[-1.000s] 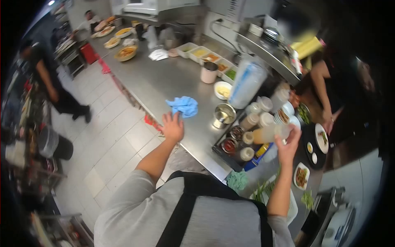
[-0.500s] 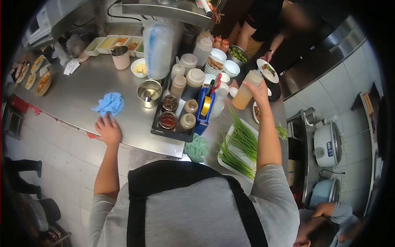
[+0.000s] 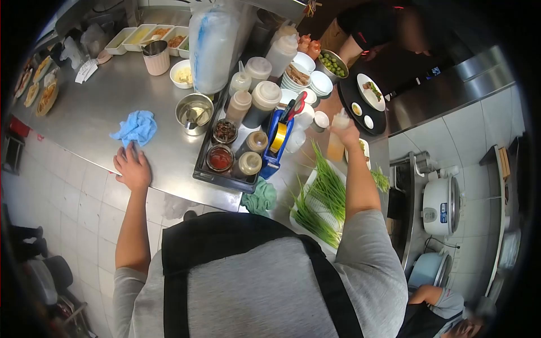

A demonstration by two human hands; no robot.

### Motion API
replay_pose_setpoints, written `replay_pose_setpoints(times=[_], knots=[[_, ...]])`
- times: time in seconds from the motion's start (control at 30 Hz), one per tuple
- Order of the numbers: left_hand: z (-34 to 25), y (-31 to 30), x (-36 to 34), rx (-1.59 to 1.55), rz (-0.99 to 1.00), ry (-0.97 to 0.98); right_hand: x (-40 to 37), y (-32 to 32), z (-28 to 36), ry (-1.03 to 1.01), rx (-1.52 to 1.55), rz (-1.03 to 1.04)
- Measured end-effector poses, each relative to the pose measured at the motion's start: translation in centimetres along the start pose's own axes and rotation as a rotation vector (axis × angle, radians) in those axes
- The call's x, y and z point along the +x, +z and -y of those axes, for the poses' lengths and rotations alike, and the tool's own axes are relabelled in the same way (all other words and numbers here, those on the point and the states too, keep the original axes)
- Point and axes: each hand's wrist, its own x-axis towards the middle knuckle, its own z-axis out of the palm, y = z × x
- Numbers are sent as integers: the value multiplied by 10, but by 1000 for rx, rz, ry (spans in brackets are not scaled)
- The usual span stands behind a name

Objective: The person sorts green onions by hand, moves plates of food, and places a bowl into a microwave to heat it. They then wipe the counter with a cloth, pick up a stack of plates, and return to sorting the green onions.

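Note:
My left hand [image 3: 133, 167] lies with fingers spread on the steel counter's front edge, its fingertips just below a crumpled blue cloth [image 3: 137, 128]. My right hand [image 3: 347, 137] is wrapped round a squeeze bottle [image 3: 336, 151] of yellowish-orange liquid, held nearly upright. Partly behind that wrist is a small dish [image 3: 365, 151]. Nearer to me, green scallions [image 3: 327, 188] lie in a white plastic basket [image 3: 297, 223] under my right forearm. Beyond the bottle, a round black tray [image 3: 350, 93] holds a white plate of food [image 3: 370, 92] and two small dishes.
Between my hands stand a black caddy [image 3: 220, 183] of bottles and jars, a blue tape dispenser [image 3: 274, 163] and a metal pot [image 3: 194, 115]. A green cloth [image 3: 260, 197] lies at the edge. A co-worker [image 3: 366, 28] stands across; another person [image 3: 434, 312] is at lower right.
My right hand has brought the squeeze bottle lower and nearer to me. The plate by the co-worker's hand now rests on the black tray. My left hand stays by the blue cloth.

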Motion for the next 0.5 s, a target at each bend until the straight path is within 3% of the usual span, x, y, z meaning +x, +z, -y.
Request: replay_pose_setpoints(times=[0.13, 0.23, 0.43, 0.5], knots=[[1, 1, 0, -24, -7, 6, 3, 9, -5, 30, -273, 371], [0, -1, 0, -29, -2, 2, 7, 16, -1, 98, -496, 477], [-1, 0, 1, -2, -9, -3, 12, 4, 36, 136, -775, 554], [-1, -1, 0, -7, -11, 2, 11, 6, 43, 44, -866, 402]])
